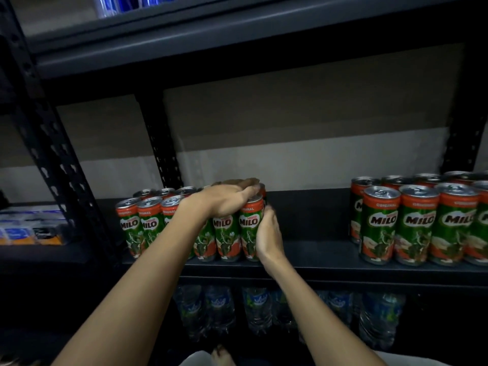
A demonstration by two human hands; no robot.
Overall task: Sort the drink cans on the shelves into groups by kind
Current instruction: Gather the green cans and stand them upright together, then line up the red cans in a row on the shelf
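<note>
Two clusters of Milo cans stand on the middle shelf. The left cluster sits near the centre of the view; the right cluster stands at about three o'clock from it, well apart, with bare shelf between.

The left hand lies over the tops of the cans at the left cluster's right end, fingers draped forward and bent over the rims — pressing down, it seems, more than pinching any one can. The right hand cups the side of the end Milo can, fingers wrapped round its right flank and out of sight behind it.

Risks from here, as I judge them:
- These cans are tall and narrow and stand close to the shelf's front edge. A sideways shove applied high up could tip the end can rather than slide it.
- Pressing on several tops at once may rock the neighbours, and a front-row can could go over the lip toward the water bottles at six o'clock.
- The blue cans at eleven o'clock, on the top shelf, are a different kind — they must not be mixed in.
</note>
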